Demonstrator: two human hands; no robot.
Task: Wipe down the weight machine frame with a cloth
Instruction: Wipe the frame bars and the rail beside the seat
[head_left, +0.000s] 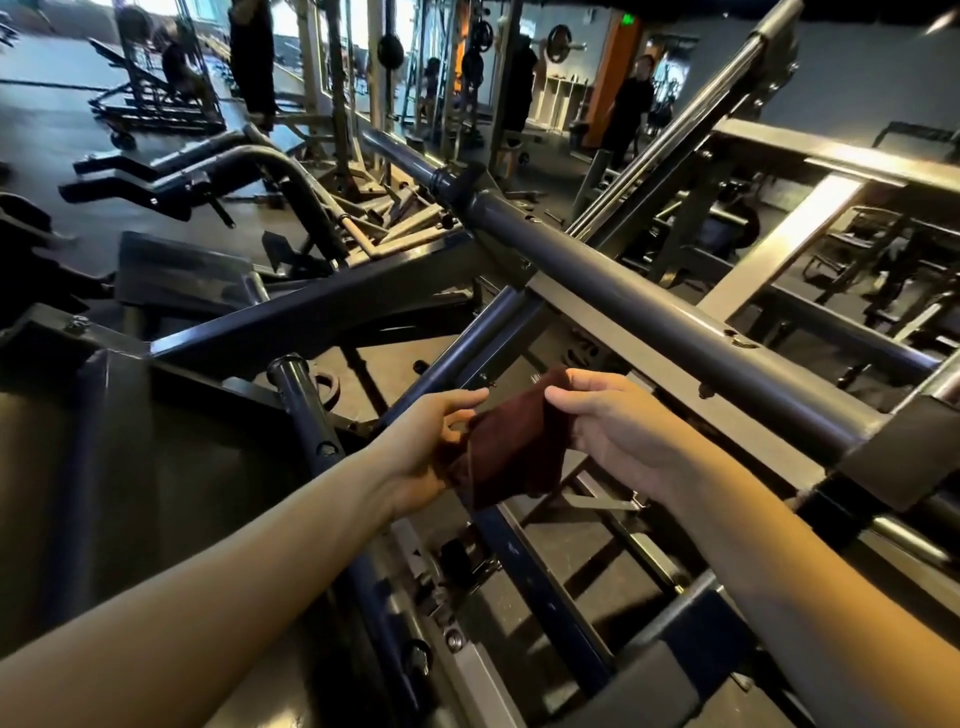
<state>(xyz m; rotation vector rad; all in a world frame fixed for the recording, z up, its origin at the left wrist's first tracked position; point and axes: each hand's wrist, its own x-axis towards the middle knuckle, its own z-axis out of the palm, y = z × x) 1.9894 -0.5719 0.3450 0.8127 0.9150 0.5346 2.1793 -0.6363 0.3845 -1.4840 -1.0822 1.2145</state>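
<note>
A dark maroon cloth (511, 447) hangs between both my hands, just below the middle of the view. My left hand (431, 441) grips its lower left edge and my right hand (618, 423) pinches its upper right edge. Behind them runs the weight machine frame: a thick dark round tube (649, 306) slanting from the upper middle down to the right, with a flat grey bar (644, 364) just under it. A thinner dark tube (467, 343) passes behind my left fingertips. The cloth is held in the air, apart from the thick tube.
More frame members cross below my arms, among them a dark blue bar (540, 587) and a padded end (639, 680). A short post (301, 395) stands at the left. Benches, racks and weight plates fill the back. People (628, 109) stand far off by a mirror.
</note>
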